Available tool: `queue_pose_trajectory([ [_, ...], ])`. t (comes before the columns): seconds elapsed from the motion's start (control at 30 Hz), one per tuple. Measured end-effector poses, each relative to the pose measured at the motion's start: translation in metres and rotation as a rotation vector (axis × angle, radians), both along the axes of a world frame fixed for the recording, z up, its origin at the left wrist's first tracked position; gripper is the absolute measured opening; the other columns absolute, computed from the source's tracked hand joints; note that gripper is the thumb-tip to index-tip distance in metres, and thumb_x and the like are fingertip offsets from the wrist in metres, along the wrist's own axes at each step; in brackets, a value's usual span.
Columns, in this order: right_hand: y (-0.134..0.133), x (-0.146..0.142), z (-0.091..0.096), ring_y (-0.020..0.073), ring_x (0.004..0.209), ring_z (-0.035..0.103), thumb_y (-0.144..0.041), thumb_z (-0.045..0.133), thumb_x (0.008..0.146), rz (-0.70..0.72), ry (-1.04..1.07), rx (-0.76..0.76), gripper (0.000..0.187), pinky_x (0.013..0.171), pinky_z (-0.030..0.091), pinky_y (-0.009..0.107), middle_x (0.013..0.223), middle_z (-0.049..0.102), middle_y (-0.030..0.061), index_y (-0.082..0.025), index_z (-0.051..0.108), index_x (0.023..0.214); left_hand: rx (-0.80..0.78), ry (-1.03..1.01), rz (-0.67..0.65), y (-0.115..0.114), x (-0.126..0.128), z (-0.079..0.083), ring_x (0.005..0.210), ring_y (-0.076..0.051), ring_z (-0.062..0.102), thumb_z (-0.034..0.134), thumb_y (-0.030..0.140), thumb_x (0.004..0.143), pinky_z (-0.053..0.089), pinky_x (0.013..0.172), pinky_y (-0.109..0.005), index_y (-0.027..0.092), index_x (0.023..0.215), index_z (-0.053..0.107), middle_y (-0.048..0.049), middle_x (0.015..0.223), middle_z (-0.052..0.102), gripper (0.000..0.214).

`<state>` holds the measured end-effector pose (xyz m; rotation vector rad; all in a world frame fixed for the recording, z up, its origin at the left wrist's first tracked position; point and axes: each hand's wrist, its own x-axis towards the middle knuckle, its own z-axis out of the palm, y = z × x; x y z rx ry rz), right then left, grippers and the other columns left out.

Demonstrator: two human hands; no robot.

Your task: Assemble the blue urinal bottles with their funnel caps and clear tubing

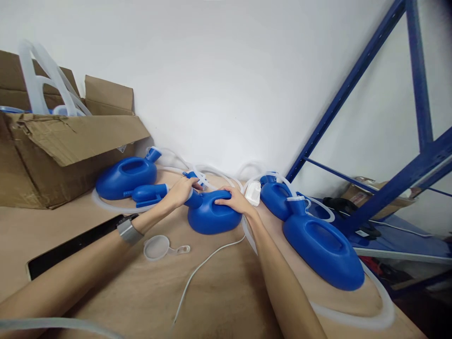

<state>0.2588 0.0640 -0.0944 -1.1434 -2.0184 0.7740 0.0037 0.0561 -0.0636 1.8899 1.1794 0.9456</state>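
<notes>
A blue plastic jug (212, 216) lies on the wooden table (219, 296) in front of me. My right hand (236, 200) rests on top of it, fingers curled over its handle. My left hand (181, 190), with a grey watch on the wrist, is closed around the jug's neck, where a blue fitting and a clear hose (208, 175) meet. A translucent round lid with a tab (157, 247) lies on the table just below my left forearm.
A second blue jug (125, 176) sits to the left beside an open cardboard box (60, 150). Two more blue jugs (323, 249) with clear tubing lie to the right. A black flat device (70, 247) lies at left. A blue metal rack (395, 183) stands right.
</notes>
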Motion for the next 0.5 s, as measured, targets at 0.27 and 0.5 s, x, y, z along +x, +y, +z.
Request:
queue_pose_trajectory([
  [0.27, 0.005, 0.002, 0.003, 0.0242, 0.095, 0.069, -0.05, 0.086, 0.071, 0.105, 0.009, -0.075, 0.045, 0.085, 0.052, 0.034, 0.098, 0.076, 0.0035, -0.019, 0.076, 0.101, 0.205, 0.012, -0.084, -0.007, 0.0, -0.005, 0.134, -0.033, 0.057, 0.037, 0.06, 0.096, 0.037, 0.119, -0.043, 0.015, 0.126, 0.074, -0.0122, 0.137, 0.07, 0.066],
  [0.5, 0.006, 0.002, 0.003, 0.0229, 0.088, 0.07, -0.052, 0.086, 0.07, 0.113, 0.0, -0.103, 0.046, 0.08, 0.054, 0.033, 0.092, 0.076, 0.0028, -0.018, 0.076, 0.1, 0.291, -0.034, -0.352, 0.003, -0.006, -0.009, 0.114, -0.031, 0.069, 0.045, 0.054, 0.097, 0.048, 0.106, -0.043, 0.018, 0.128, 0.075, -0.0109, 0.121, 0.077, 0.056],
])
